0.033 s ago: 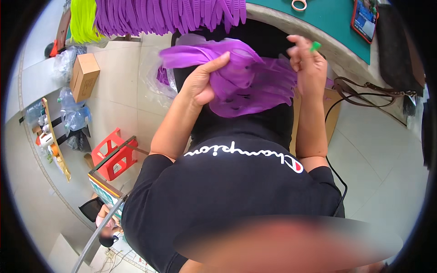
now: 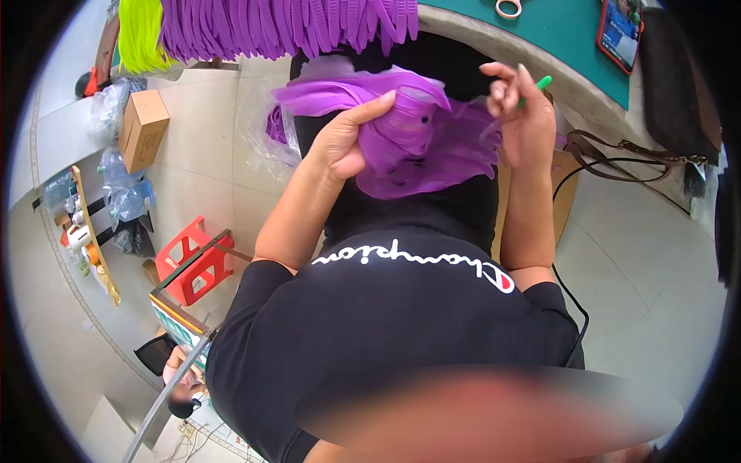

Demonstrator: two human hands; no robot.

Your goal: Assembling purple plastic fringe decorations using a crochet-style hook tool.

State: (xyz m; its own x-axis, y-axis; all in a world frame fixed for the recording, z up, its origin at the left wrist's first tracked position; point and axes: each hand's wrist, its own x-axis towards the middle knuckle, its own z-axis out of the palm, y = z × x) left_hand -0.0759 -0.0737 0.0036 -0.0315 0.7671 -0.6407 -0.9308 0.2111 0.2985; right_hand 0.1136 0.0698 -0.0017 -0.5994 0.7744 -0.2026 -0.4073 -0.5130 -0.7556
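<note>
My left hand (image 2: 347, 145) is closed on a floppy bundle of thin purple rubbery sheets (image 2: 394, 135), its thumb pressing on top. The bundle hangs over my lap and spreads into strips toward the right, with a few small dark spots on it. Right of the bundle, my right hand (image 2: 529, 123) is raised with curled fingers. A slim green stick-like tool (image 2: 545, 82) pokes out from between those fingers; its other end is hidden. My right fingers look apart from the bundle, slightly blurred.
Purple ridged straps (image 2: 293, 27) and lime green ones (image 2: 141, 35) lie along the table edge ahead. On the green mat (image 2: 556, 31) rest a phone (image 2: 620, 35) and a ring-shaped handle (image 2: 508, 8). A red stool (image 2: 193, 262), a carton (image 2: 144, 131) and a seated person (image 2: 183, 382) are leftward.
My right hand has shifted slightly and its fingers have turned, so the green tool now points up and right. The purple bundle has moved a little in my left hand.
</note>
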